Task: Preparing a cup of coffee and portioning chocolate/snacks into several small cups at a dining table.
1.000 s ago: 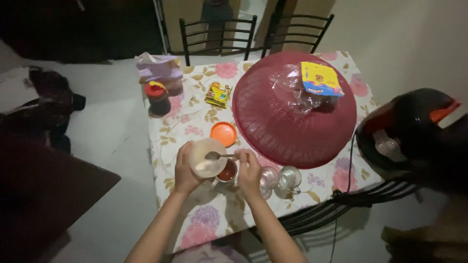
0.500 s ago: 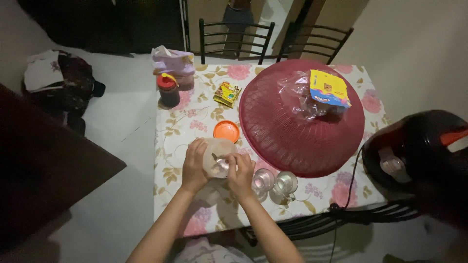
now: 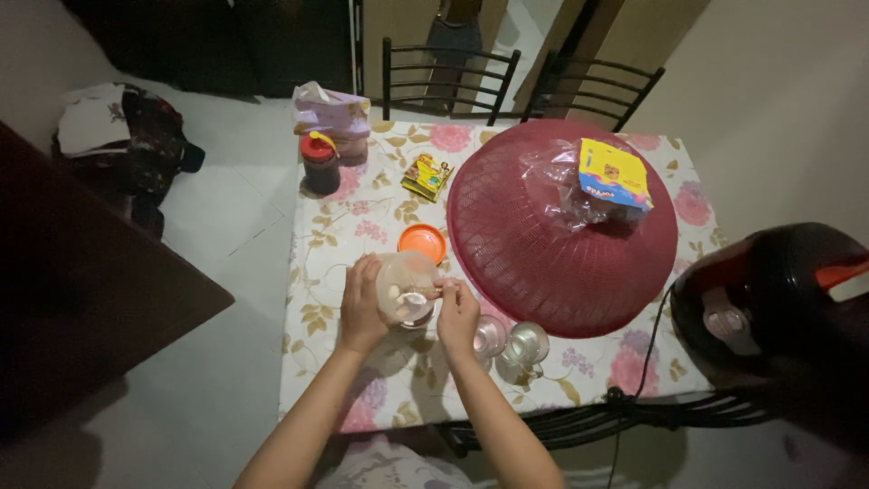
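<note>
I see a dark red food cover (image 3: 552, 244), an orange lid (image 3: 422, 242), a tablecloth (image 3: 337, 237) with pink flowers, and a yellow and blue packet (image 3: 614, 172).

The tub (image 3: 403, 281) looked translucent plastic, the food cover (image 3: 561, 244) matt meshed plastic, the tablecloth (image 3: 362, 226) smooth and flowered.

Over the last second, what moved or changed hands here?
The right hand brought its spoon from above the cup into the clear plastic jar, which the left hand holds tilted. The orange round lid and red mesh dome cover stayed put.
</note>
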